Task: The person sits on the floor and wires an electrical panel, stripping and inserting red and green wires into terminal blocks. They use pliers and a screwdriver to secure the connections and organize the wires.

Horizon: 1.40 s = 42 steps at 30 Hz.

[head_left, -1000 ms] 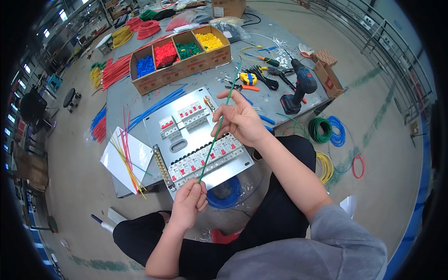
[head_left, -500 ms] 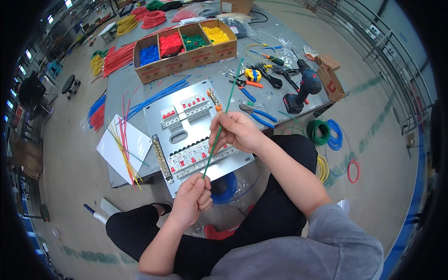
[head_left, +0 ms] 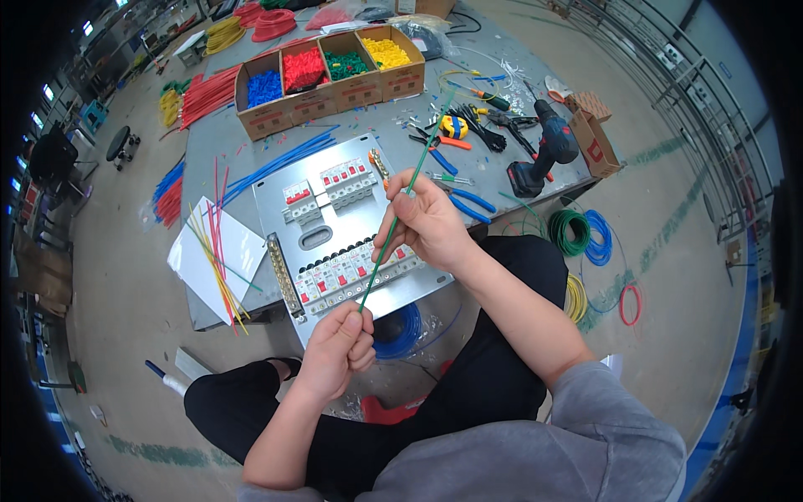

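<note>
A green wire (head_left: 423, 160) is held slantwise over a breaker panel (head_left: 355, 227). Its lower end is pinched by the left hand (head_left: 339, 347); farther up, it is gripped by the right hand (head_left: 431, 226). Beyond, a divided box (head_left: 341, 100) is set on the table (head_left: 199, 152).

A cordless drill (head_left: 556, 144) stands beside an open carton (head_left: 595, 151) — a stool (head_left: 118, 144) (black, wheeled) sits on the floor (head_left: 677, 335).

The left grip (head_left: 339, 347) and right grip (head_left: 425, 219) hold a green wire (head_left: 370, 285) over a metal panel (head_left: 348, 227).
</note>
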Each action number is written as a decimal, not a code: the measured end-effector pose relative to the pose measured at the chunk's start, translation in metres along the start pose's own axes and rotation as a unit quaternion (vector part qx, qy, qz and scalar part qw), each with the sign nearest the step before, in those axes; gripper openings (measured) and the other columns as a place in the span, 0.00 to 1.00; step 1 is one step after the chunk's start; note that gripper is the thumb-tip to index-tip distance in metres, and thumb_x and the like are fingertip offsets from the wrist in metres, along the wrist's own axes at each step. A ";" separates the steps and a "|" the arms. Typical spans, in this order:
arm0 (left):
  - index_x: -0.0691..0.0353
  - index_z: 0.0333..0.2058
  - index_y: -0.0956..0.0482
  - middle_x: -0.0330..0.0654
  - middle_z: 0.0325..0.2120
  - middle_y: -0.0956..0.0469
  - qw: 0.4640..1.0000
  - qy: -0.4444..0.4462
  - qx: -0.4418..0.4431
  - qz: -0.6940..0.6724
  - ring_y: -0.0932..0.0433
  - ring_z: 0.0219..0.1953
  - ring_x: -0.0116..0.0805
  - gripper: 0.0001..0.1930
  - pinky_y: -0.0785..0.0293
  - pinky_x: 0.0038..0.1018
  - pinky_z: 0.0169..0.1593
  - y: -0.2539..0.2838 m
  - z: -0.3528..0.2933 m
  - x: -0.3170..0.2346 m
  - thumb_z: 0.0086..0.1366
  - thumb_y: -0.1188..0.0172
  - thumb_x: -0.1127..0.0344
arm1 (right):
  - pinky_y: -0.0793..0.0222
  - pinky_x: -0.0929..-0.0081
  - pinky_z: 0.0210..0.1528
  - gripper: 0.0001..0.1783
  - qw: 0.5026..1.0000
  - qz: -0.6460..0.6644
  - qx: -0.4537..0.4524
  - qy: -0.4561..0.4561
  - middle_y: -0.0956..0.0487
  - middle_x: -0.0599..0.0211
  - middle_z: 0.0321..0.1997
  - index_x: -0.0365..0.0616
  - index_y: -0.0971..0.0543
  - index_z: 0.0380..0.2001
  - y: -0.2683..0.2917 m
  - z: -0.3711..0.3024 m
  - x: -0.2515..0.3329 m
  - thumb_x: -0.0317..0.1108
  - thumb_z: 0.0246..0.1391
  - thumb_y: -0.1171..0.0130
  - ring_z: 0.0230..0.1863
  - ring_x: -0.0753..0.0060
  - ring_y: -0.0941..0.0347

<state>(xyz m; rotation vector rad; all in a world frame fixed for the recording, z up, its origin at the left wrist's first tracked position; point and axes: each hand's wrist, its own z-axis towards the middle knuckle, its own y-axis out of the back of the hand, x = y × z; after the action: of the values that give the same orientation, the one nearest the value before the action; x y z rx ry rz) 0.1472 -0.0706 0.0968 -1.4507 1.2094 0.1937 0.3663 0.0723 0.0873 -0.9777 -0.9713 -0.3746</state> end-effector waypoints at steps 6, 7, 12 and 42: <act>0.60 0.37 0.33 0.28 0.15 0.50 1.000 -0.003 -0.003 0.007 0.55 0.15 0.20 0.17 0.56 0.25 0.22 0.001 -0.002 0.001 0.80 0.52 0.52 | 0.14 0.62 0.34 0.18 0.999 0.037 0.003 -0.004 0.15 0.50 0.33 0.45 0.35 0.52 0.003 0.004 0.008 0.45 0.72 0.46 0.33 0.52 0.13; 0.60 0.37 0.33 0.28 0.15 0.50 1.000 -0.004 -0.002 0.010 0.55 0.15 0.20 0.17 0.56 0.25 0.22 0.001 -0.003 0.001 0.80 0.52 0.52 | 0.14 0.62 0.34 0.18 1.000 0.028 0.006 0.006 0.15 0.50 0.33 0.45 0.35 0.52 0.006 0.004 0.010 0.44 0.72 0.46 0.33 0.52 0.13; 0.61 0.37 0.33 0.28 0.16 0.48 1.000 -0.009 -0.002 0.019 0.54 0.16 0.20 0.16 0.55 0.25 0.23 -0.001 -0.003 0.001 0.81 0.53 0.54 | 0.13 0.58 0.37 0.16 1.000 0.002 0.016 0.024 0.15 0.51 0.34 0.44 0.35 0.55 0.014 0.003 0.008 0.41 0.74 0.48 0.35 0.49 0.13; 0.63 0.35 0.26 0.27 0.16 0.41 0.978 -0.039 -0.102 0.179 0.47 0.18 0.18 0.17 0.51 0.22 0.23 0.021 0.000 0.024 0.81 0.54 0.58 | 0.14 0.64 0.33 0.18 0.991 -0.037 -0.097 -0.081 0.18 0.56 0.38 0.42 0.35 0.59 0.005 0.003 -0.012 0.35 0.73 0.48 0.34 0.53 0.14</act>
<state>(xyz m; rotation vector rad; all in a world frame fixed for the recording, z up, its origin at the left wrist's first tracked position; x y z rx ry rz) 0.1426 -0.0788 0.0669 -1.3747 1.4116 0.6307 0.3615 0.0760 0.0752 -1.1654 -1.1365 -0.4631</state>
